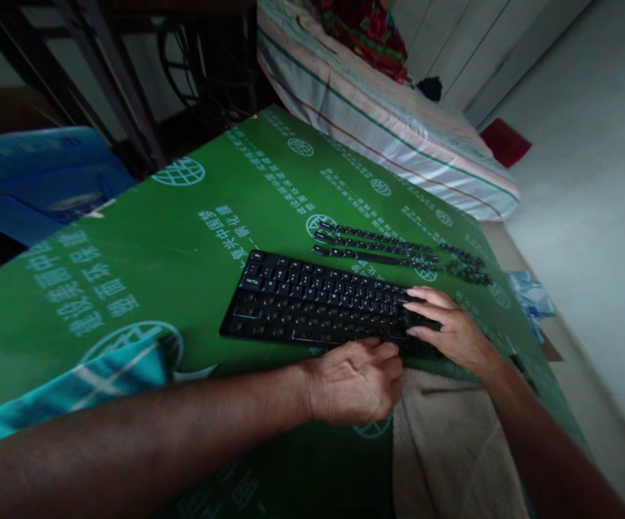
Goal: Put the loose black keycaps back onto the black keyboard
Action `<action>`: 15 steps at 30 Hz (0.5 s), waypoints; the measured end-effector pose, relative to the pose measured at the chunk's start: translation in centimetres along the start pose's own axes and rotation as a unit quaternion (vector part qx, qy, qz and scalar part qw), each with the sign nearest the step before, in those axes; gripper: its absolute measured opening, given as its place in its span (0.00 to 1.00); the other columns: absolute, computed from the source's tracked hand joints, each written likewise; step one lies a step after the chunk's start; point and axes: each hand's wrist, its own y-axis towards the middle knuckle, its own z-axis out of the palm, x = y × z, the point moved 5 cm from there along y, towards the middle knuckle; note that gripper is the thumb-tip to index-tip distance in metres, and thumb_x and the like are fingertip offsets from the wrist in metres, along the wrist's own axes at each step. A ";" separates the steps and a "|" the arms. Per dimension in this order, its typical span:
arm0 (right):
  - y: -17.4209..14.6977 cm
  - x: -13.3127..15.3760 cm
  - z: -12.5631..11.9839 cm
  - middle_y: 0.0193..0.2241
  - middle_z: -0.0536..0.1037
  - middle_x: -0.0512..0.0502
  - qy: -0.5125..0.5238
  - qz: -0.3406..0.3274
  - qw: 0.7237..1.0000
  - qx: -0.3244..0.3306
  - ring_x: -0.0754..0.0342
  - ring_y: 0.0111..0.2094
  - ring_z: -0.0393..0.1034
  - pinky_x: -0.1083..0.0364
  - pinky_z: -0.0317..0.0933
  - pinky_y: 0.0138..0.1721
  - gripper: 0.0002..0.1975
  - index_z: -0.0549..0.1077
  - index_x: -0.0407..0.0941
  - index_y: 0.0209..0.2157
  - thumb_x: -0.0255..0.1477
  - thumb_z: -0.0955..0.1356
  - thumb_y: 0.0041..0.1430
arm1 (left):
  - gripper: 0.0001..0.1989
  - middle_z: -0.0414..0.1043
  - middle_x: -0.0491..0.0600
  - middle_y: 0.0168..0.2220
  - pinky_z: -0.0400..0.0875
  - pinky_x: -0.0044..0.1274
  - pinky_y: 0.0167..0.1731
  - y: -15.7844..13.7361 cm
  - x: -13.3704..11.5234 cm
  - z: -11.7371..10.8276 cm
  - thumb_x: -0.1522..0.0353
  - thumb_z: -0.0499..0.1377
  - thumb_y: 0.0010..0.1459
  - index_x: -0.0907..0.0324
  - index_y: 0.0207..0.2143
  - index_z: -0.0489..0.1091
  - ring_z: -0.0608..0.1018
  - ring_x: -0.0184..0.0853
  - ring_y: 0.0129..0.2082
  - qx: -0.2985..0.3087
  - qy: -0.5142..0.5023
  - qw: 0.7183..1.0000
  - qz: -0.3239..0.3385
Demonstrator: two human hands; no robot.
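A black keyboard [301,297] lies flat on the green board. Keycaps cover its far rows, while the near rows show bare key sockets. At its near edge, right of the middle, my left hand [360,378] is closed, with thumb and fingertips pinched together low over the keys. Whatever those fingers hold is hidden. My right hand [445,321] rests over the keyboard's right part with its fingers apart and stretched out. Behind the keyboard, loose black keycaps [374,241] lie in rows, with another group of keycaps [466,263] farther right.
The green printed board [247,176] forms the table top. A brown cloth [447,440] lies below my right hand, and a teal cloth [107,382] at the left. A blue plastic chair [47,180] stands left, a bed [393,137] behind, and a white wall [587,144] right.
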 end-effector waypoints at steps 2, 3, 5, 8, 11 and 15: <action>0.0 0.0 0.0 0.52 0.71 0.43 -0.005 -0.002 1.000 0.003 0.47 0.55 0.63 0.43 0.59 0.56 0.15 0.75 0.48 0.45 0.28 0.69 0.53 | 0.07 0.69 0.51 0.32 0.67 0.25 0.36 0.0 -0.2 0.1 0.72 0.53 0.60 0.61 0.30 0.69 0.70 0.37 0.41 0.015 -0.006 1.000 0.026; 0.0 0.0 0.0 0.52 0.70 0.43 -0.008 -0.004 1.000 0.006 0.47 0.55 0.63 0.43 0.58 0.57 0.15 0.75 0.48 0.45 0.28 0.69 0.53 | 0.07 0.69 0.51 0.33 0.67 0.26 0.36 0.0 -0.3 0.1 0.73 0.52 0.60 0.62 0.30 0.69 0.70 0.37 0.42 0.022 -0.010 0.999 0.038; 0.1 0.0 0.0 0.53 0.70 0.42 -0.013 -0.008 1.000 0.011 0.47 0.55 0.62 0.43 0.58 0.57 0.15 0.75 0.47 0.45 0.28 0.69 0.54 | 0.08 0.69 0.52 0.33 0.67 0.25 0.37 0.0 -0.2 0.2 0.73 0.51 0.60 0.62 0.31 0.69 0.69 0.37 0.42 0.027 -0.012 0.999 0.032; 0.2 0.1 -0.1 0.52 0.70 0.43 -0.022 -0.014 1.000 0.012 0.46 0.55 0.62 0.42 0.59 0.56 0.15 0.74 0.48 0.45 0.28 0.69 0.53 | 0.07 0.69 0.51 0.32 0.67 0.25 0.36 0.1 -0.1 0.2 0.73 0.52 0.60 0.62 0.30 0.69 0.70 0.37 0.41 0.022 -0.018 0.999 0.031; 0.3 0.3 -0.1 0.52 0.70 0.42 -0.034 -0.020 0.999 0.014 0.45 0.55 0.62 0.42 0.59 0.56 0.15 0.74 0.48 0.45 0.27 0.69 0.54 | 0.06 0.69 0.51 0.32 0.67 0.25 0.35 0.1 -0.1 0.1 0.73 0.54 0.58 0.63 0.29 0.69 0.70 0.38 0.41 0.009 -0.022 0.999 0.032; 0.5 0.5 -0.2 0.52 0.71 0.42 -0.043 -0.027 0.999 0.018 0.45 0.55 0.62 0.41 0.59 0.56 0.16 0.74 0.48 0.45 0.27 0.69 0.53 | 0.06 0.69 0.51 0.31 0.67 0.25 0.34 0.0 -0.1 0.1 0.73 0.54 0.58 0.63 0.29 0.69 0.70 0.38 0.40 -0.001 -0.022 0.999 0.034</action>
